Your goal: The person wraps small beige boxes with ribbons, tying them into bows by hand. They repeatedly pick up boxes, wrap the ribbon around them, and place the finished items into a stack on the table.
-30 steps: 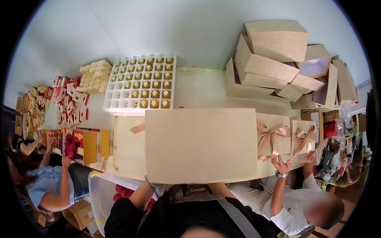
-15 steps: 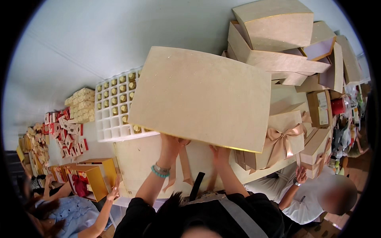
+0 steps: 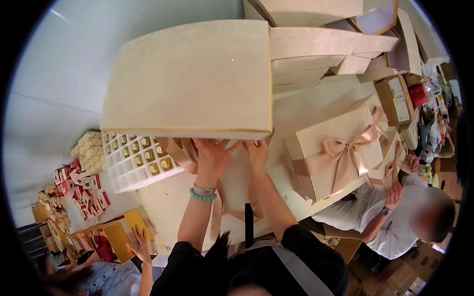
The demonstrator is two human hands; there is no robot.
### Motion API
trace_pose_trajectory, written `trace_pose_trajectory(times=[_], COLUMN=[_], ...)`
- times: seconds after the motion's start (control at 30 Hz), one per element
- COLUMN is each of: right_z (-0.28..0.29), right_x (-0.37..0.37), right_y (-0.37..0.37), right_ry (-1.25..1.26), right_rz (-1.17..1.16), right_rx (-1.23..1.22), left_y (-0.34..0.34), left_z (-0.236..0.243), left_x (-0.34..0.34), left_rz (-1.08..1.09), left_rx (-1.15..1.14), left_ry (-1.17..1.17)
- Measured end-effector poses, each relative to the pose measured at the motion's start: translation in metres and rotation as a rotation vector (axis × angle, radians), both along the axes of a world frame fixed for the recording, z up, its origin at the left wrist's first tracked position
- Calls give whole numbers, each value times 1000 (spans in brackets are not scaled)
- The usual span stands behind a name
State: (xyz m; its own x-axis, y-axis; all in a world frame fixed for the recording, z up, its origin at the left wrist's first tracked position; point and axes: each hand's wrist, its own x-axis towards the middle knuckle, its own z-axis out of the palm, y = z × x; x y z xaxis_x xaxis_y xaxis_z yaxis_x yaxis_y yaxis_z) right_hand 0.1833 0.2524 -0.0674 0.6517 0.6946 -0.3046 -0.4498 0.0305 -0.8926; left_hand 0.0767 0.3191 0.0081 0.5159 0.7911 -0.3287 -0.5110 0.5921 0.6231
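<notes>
A large beige gift box (image 3: 190,81) with gold-lined edges is tilted up in front of me, its broad face toward me. My left hand (image 3: 211,157) is at its near lower edge, the thumb stretched to the right and the other fingertips hidden. Close beside it, my right hand (image 3: 256,154) grips the same edge near the corner. A pinkish satin ribbon (image 3: 178,154) passes beside my left hand under the box, and loose ribbon (image 3: 217,212) trails onto the table between my forearms. What lies behind the box is hidden.
A white tray (image 3: 131,180) of gold-capped bottles stands partly beneath the box, at left. To the right sits a bow-tied gift box (image 3: 308,153), with stacked beige boxes (image 3: 306,49) behind. A person works at each side; the left one touches a yellow box (image 3: 121,239).
The box has shifted left and tilted, and my hands are closer together. More ribbon shows by my left hand. The person at right now has both hands at a bow-tied box.
</notes>
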Motion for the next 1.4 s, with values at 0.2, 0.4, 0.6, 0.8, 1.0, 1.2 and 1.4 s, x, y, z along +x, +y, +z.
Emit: trace_pose_trajectory(times=[0.2,0.4,0.6,0.8,1.0,1.2,1.4], right_z=[23,10,13,14,7,9,15], right_x=[23,73,84,78,85,67,30], right_y=[3,75,62,62,56,72,77], right_ry=[4,6,-315,-232,-298,-340,-250], right_rz=[-68,114,207,177,191,406,-25], right_rx=[128,-36,-113,15,25,159,329], left_y=[14,-5,1,-16,-17,-16,65], left_z=[-20,-26,-36,-2,11,13,-17], left_x=[-36,-21,17,56,39,37,63], left_rz=[-62,-101,-265,-163,-282,-163,-133], left_rx=[-211,-308,-183,-269,-125,-73,78], left_ry=[-20,-2,-217,-322,-221,42,105])
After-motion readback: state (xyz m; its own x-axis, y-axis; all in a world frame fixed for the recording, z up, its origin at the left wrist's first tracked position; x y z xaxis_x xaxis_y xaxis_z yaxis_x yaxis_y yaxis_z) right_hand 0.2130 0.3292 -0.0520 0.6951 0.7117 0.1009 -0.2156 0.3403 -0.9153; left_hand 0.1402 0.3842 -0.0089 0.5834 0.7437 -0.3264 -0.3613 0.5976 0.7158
